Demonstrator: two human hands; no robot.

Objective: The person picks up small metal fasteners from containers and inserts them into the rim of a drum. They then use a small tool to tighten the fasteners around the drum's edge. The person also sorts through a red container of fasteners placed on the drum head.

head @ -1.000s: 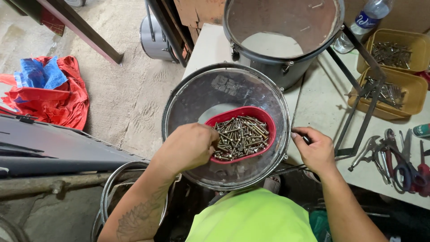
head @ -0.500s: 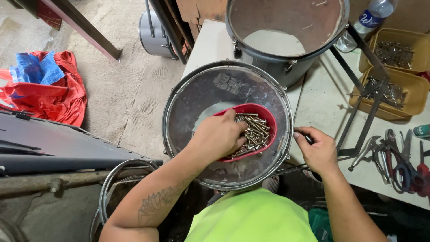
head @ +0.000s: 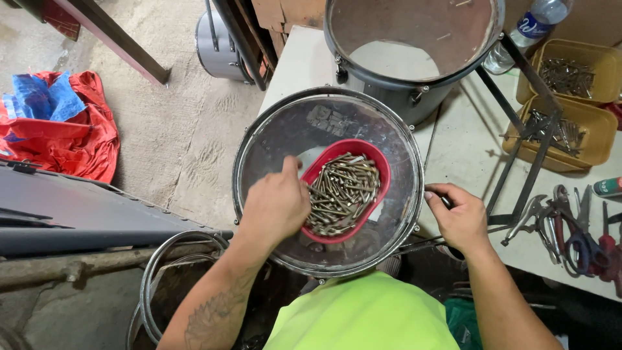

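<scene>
Head view: left hand (head: 275,206) curled, fingertips pinching into screws (head: 340,193) in red bowl (head: 382,165). Right hand (head: 460,217) closed on drum rim (head: 414,168).

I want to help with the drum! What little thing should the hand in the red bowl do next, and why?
Probably pinch one screw and lift it out. The left hand already has its fingers in the screws in the red bowl, while the right hand grips the drum rim.
</scene>
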